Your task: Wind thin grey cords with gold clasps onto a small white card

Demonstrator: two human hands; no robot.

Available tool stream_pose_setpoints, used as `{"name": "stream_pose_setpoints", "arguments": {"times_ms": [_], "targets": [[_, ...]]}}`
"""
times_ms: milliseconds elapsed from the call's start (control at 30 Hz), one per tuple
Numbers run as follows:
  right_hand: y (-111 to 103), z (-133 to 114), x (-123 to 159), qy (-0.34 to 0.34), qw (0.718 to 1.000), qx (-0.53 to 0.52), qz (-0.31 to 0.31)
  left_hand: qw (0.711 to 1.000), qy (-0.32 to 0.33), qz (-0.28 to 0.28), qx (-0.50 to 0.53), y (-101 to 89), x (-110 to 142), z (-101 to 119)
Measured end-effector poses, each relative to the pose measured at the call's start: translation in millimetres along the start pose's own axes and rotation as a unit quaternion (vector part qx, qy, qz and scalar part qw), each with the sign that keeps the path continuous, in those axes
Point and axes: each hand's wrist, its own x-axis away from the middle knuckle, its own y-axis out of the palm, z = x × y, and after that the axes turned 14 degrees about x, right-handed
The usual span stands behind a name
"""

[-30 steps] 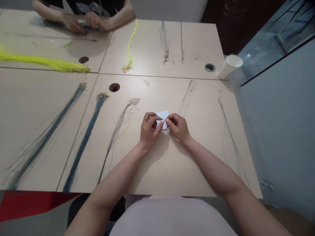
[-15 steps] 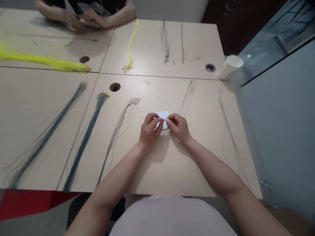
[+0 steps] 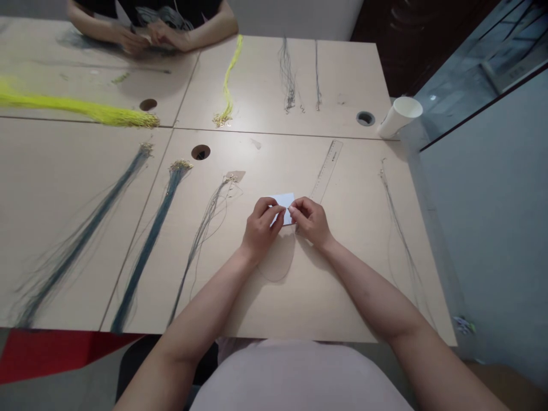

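Note:
Over a small white card [image 3: 284,199], my left hand [image 3: 262,225] and my right hand [image 3: 312,221] are nearly fingertip to fingertip. Both are closed in a pinch on a thin fishing line [image 3: 275,280], which hangs in a loop below them toward the table's front. Whether a hook sits between the fingertips is too small to make out. A clear ruler [image 3: 329,166] lies just beyond my right hand. To the left of my left hand, a loose bunch of grey lines [image 3: 201,228] has hooks [image 3: 231,178] at its far end, by a small brown piece.
Two thick dark line bundles [image 3: 149,257] with gold hooks lie at left. Yellow line bundles [image 3: 103,114] lie farther back. More grey lines [image 3: 398,222] lie at right, near a white cup [image 3: 400,117]. Across the table, another person's hands [image 3: 148,39] work on something small.
My hands keep the same pinch in nearly the same place. Across the table, the other person's hands have shifted slightly.

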Motion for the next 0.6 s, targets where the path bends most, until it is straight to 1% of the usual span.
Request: {"name": "stream_pose_setpoints", "arguments": {"times_ms": [167,333,433,600], "targets": [[0.4,0.7,-0.4,-0.001,1.000,0.006,-0.003,1.000,-0.013,-0.005,0.016,1.3,1.1,-0.9],[0.7,2.4,0.0,-0.001,1.000,0.011,-0.001,0.999,-0.011,-0.006,0.029,2.7,2.2,-0.4],[0.9,2.7,0.6,-0.001,1.000,0.006,0.004,1.000,-0.013,-0.002,0.028,3.1,2.4,-0.1],[0.0,0.8,0.8,0.019,1.000,-0.015,0.005,0.999,-0.027,0.020,0.038,3.4,1.7,-1.5]]}}
